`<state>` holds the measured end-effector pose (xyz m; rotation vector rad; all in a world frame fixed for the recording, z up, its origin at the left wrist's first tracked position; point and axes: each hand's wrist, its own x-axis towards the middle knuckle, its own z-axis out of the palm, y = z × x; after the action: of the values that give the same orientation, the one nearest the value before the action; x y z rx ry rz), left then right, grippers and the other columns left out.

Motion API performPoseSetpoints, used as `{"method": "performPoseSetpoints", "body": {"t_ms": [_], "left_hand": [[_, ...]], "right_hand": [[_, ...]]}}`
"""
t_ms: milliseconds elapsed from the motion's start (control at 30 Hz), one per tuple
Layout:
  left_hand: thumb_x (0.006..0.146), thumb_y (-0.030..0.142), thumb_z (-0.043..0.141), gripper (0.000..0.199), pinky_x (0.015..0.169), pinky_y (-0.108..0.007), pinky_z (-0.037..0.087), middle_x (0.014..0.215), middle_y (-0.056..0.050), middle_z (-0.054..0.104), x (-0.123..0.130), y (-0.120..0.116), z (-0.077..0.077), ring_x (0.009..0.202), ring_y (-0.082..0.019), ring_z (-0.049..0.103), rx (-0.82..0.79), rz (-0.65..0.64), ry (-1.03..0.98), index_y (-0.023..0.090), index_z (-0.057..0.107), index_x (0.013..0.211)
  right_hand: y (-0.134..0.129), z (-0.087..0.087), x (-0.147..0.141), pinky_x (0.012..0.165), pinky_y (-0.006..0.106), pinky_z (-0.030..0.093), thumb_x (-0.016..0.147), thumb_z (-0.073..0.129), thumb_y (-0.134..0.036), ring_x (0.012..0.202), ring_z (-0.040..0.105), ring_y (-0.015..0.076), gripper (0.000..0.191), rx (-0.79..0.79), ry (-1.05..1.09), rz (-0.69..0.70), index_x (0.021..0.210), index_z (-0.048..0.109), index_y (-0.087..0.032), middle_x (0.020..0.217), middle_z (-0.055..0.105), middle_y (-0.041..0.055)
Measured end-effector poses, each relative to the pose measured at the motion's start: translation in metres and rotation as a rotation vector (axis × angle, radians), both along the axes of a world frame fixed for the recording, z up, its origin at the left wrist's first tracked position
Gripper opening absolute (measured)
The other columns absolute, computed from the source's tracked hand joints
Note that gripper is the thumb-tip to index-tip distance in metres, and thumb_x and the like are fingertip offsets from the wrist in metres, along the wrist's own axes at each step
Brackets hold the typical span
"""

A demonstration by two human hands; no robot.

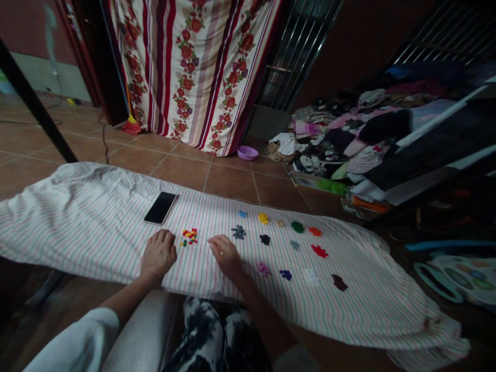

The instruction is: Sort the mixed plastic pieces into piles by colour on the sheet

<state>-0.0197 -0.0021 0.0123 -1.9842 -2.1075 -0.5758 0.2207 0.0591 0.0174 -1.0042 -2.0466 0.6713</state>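
Where the striped cloth (96,227) covered the floor, a phone (160,207) lay beyond the left hand (158,254), which rested flat, fingers loosely together. Mixed beads (189,236) sat between the hands. The right hand (225,253) pinched something small (too tiny to identify) beside the sorted piles (265,239).

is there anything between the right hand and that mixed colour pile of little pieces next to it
Nothing visible. The right hand rests on the striped cloth just right of the mixed pile, with only bare cloth between them. The left hand lies on the pile's other side.
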Motion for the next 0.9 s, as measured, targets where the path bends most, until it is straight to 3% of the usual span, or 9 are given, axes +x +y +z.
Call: {"method": "performPoseSetpoints", "body": {"t_ms": [100,300,633,900], "left_hand": [[0.081,0.017,0.045,0.017,0.087,-0.039,0.044,0.103,-0.012,0.062,0.0,0.0,0.001,0.101,-0.026,0.056,0.008,-0.01,-0.027,0.018,0.057,0.093],[0.08,0.015,0.047,0.017,0.086,-0.04,0.044,0.103,-0.011,0.062,0.001,0.001,0.003,0.102,-0.027,0.056,0.031,-0.008,-0.068,0.02,0.058,0.092],[0.081,0.016,0.045,0.019,0.09,-0.041,0.043,0.107,-0.012,0.061,0.001,0.001,0.001,0.107,-0.028,0.054,0.005,0.003,-0.079,0.02,0.058,0.095],[0.081,0.016,0.046,0.02,0.09,-0.04,0.044,0.109,-0.012,0.062,0.002,0.002,0.002,0.109,-0.027,0.056,0.006,0.007,-0.055,0.019,0.059,0.096]], "right_hand": [[0.007,-0.001,-0.037,0.077,0.029,0.052,0.086,0.047,-0.016,0.085,0.062,0.0167,0.023,-0.066,-0.032,0.037,0.094,0.068,-0.022,0.093,0.064,0.0054],[0.032,-0.005,-0.074,0.086,0.029,0.046,0.081,0.045,-0.006,0.091,0.058,0.0173,0.034,-0.097,-0.216,-0.101,0.097,0.069,-0.024,0.096,0.06,0.0039],[0.046,-0.006,-0.086,0.08,0.027,0.045,0.083,0.049,-0.007,0.089,0.058,0.0173,0.03,-0.144,-0.375,-0.08,0.094,0.07,-0.025,0.098,0.06,0.0044],[0.041,-0.007,-0.084,0.079,0.025,0.046,0.083,0.052,-0.011,0.084,0.061,0.0149,0.023,-0.179,-0.316,-0.144,0.093,0.069,-0.024,0.098,0.063,0.0025]]}}
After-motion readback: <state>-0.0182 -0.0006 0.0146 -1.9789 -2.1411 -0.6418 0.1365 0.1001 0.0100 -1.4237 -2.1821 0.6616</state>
